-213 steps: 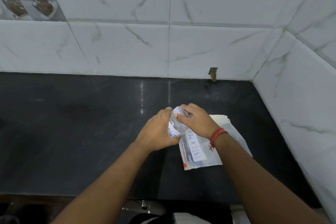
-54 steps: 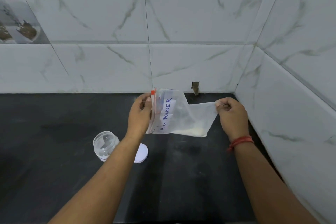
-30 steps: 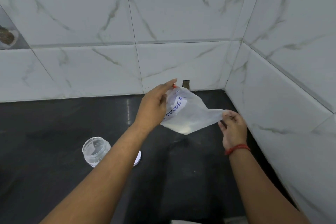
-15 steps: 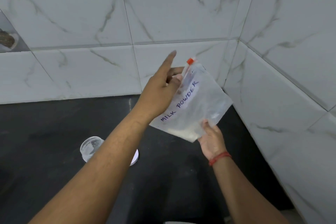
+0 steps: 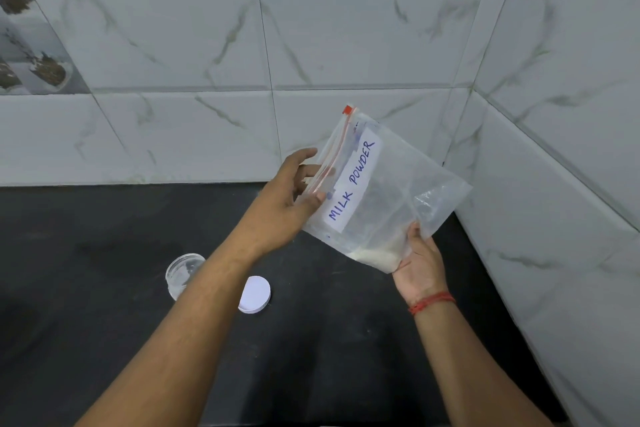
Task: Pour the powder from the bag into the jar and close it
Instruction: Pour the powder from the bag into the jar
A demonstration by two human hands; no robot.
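Hanging tilted in the centre right of the frame, the clear zip bag labelled "MILK POWDER" is being held up off the counter, its red zip strip running along the upper-left edge and the white powder settling into the lowest corner. The right hand is cupping that bottom corner from below, fingers curled around the plastic and bearing its weight. The left hand is reaching in at the zip edge with fingers spread loosely; the fingertips are touching the strip, but whether they are already pinching it I cannot tell.

Sitting at lower left of the bag on the black counter, the open glass jar is partly hidden behind the left forearm, and its white lid is lying flat just beside it, apart from the jar.

The step in hand looks like opening the zip. Doing it well probably means keeping the powder low in the corner while the seal is being parted, pulling the two lips apart gently so nothing is puffing out, then carrying the mouth over the jar before tipping, since the jar opening is narrow next to the bag's wide edge.
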